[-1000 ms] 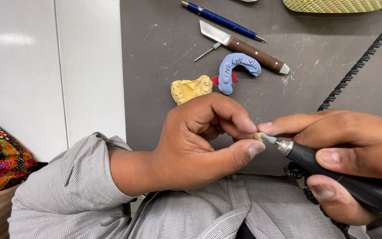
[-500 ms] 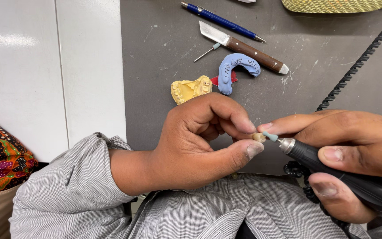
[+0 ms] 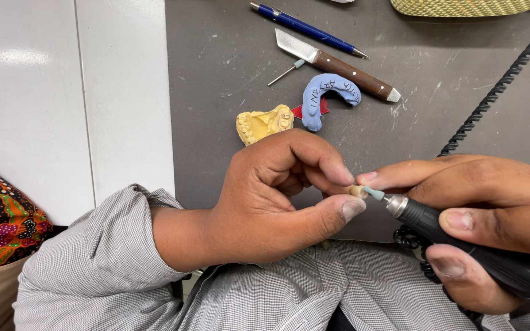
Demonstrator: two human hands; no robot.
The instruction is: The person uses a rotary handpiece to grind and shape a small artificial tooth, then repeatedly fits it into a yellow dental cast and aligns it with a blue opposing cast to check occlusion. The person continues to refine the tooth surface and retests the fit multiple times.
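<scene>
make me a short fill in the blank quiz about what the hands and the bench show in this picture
1. The right hand grips a black rotary ____.
2. The left hand pinches a small pale piece between thumb and ____.
3. The knife on the grey bench has a ____ handle.
4. Beside the yellow dental cast lies a ____ one.

Missing words: handpiece; forefinger; wooden; blue

Grey bench: pen, knife and pin at top centre, yellow cast and blue cast below.
</scene>
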